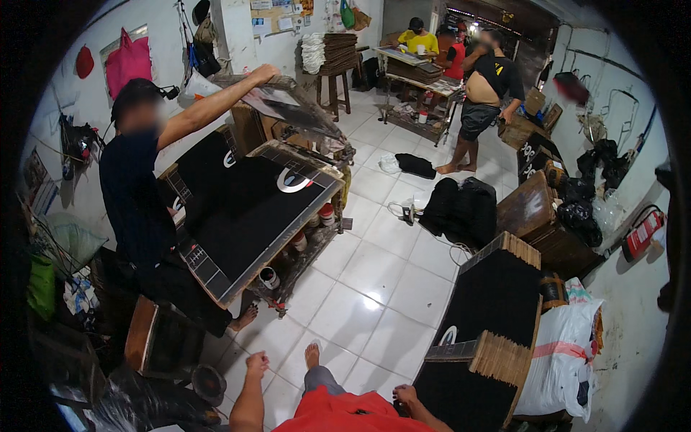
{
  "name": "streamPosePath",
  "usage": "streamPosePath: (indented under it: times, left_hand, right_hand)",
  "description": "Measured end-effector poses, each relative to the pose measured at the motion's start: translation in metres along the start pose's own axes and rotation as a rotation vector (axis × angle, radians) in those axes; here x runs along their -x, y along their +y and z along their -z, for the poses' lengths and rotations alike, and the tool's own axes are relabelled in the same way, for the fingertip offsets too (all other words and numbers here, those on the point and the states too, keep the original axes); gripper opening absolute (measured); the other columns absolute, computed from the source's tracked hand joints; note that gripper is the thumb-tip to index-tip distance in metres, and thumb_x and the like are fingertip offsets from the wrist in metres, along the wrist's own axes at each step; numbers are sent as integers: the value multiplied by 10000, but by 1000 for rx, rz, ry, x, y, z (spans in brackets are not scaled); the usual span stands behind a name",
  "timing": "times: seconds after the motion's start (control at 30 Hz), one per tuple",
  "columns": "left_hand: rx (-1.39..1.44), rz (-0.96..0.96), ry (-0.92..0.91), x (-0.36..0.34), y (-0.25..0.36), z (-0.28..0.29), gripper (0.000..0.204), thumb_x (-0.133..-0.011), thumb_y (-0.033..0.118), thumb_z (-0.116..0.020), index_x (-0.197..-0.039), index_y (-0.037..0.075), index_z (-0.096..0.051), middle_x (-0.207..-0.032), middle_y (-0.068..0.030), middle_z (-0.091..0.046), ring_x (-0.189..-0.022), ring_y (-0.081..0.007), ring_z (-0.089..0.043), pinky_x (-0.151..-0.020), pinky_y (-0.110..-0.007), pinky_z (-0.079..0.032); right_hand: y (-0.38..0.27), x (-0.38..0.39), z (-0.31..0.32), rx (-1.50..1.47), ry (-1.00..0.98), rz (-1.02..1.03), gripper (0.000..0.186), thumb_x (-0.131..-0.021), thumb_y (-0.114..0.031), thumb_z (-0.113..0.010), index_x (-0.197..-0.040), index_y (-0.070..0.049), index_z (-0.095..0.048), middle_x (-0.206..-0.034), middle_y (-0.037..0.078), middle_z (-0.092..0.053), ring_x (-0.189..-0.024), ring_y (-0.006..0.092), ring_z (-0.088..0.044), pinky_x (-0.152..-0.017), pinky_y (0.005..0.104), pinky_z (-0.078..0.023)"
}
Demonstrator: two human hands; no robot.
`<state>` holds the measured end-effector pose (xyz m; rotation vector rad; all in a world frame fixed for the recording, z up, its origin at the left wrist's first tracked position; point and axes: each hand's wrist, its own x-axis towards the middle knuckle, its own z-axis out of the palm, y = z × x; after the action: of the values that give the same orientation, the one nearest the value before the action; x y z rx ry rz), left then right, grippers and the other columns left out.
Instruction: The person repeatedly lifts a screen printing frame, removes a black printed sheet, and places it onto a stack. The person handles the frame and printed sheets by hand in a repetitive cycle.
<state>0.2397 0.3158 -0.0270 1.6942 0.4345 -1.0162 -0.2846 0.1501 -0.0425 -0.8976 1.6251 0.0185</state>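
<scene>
My left hand (257,364) hangs in front of me above the white tiles, its fingers loosely curled, with nothing visible in them. On the other side, my right hand (406,394) is low beside the stack of black cloth panels (471,313), fingers slightly bent and apart; it appears to hold nothing. The panels lie on boards with layered brown edges, and a white curved print shows on one. To the left, a co-worker in dark clothes (133,169) lifts a hinged screen-printing frame (291,104) above a table of printed black cloth (241,198).
Paint cans (269,278) stand on the printing table's lower shelf. A black cloth pile (459,209) with cables lies on the tiled floor (367,288). White sacks (561,353) lean beyond the right stack. Farther back, a person stands (489,86) near a worktable (414,68) with others behind it.
</scene>
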Motion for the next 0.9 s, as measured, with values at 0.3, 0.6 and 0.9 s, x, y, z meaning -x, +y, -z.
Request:
streamPosePath:
  times: [0.3, 0.6, 0.9]
  left_hand:
    - [466, -84, 53, -117, 191, 36, 369, -813, 257, -596, -1128, 81, -520, -1081, -82, -578, -994, -238, -540, -788, -324, -415]
    - [409, -178, 0, -53, 274, 19, 254, -814, 52, -626, -1040, -31, -545, -1019, -107, -581, -921, -246, -562, -843, -371, -430]
    - [34, -408, 286, -19, 291, 30, 313, -799, 111, -659, -1049, -9, -514, -973, -87, -573, -917, -193, -545, -835, -305, -409]
  right_hand:
    - [-359, -48, -226, -219, -417, 304, 252, -816, -104, -618, -1046, -11, -575, -862, 73, -626, -736, 147, -601, -638, 281, -491]
    - [-600, -97, -392, -1098, -846, 200, 225, -811, -145, -653, -971, -42, -534, -837, 86, -586, -776, 224, -598, -723, 435, -512]
    - [-571, -53, -336, -1164, -930, 370, 273, -776, 35, -595, -1039, -31, -562, -934, 96, -615, -846, 220, -619, -790, 394, -522]
